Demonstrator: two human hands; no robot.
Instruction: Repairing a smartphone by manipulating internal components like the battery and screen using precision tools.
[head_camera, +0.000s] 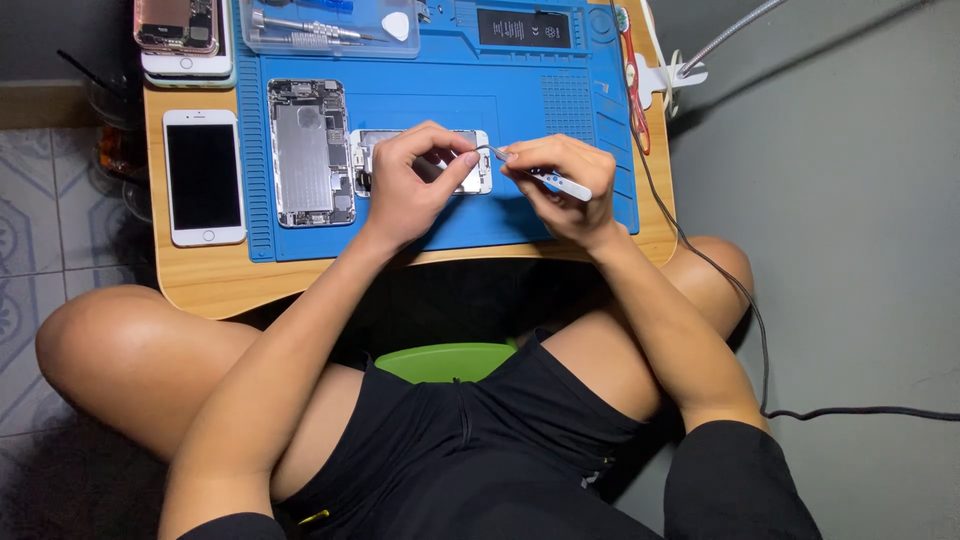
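Looking down from my head, the phone screen panel (425, 160) lies face down on the blue mat (560, 100), near the mat's front edge and just right of the opened phone body (310, 152). The panel is pale and silvery, with a white border showing at its right end; my hands cover most of its middle, so I cannot make out the small parts there.

My left hand (405, 185) rests on top of the panel. Its fingers (455, 140) are curled in close, thumb and forefinger pinched almost together over the panel's right end, where they meet the tip of the tool. Whether they actually pinch some small piece I cannot tell.

My right hand (560, 185) is closed around tweezers (545, 178) with a white handle and a thin metal tip. The fingers are wrapped tight on the handle, and the tip points left toward my left thumb, just above the panel's right edge.

The opened phone body shows its grey metal plate and circuit parts. Further left, a white phone (204, 178) lies face up on the wooden surface (200, 280), off the mat. A clear tool case (330, 28) sits at the mat's far edge, and a black cable (745, 300) runs down the right side past my knee.
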